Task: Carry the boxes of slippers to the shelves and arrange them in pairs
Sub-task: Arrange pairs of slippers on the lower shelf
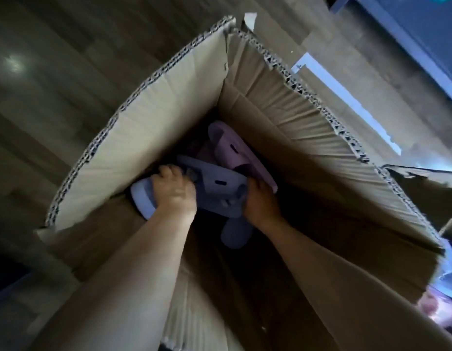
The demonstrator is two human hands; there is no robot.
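Looking down into deep open cardboard box [283, 138], flaps raised, corrugated edges ragged. Both bare forearms reach inside. Left hand [175, 192] grips grey-blue slipper [143, 198] near box's left wall. Right hand [261, 203] holds second grey-blue slipper [219, 183] at box middle. Pink slipper [235, 150] lies behind it, toward far corner. Third grey-blue slipper [233, 234] lies under right wrist. Wooden floor [67, 72] surrounds box.

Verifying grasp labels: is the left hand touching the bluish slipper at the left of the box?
Touching. Head view: the left hand curls fingers over the edge of the bluish slipper inside the cardboard box. The right hand grips a grey slipper.
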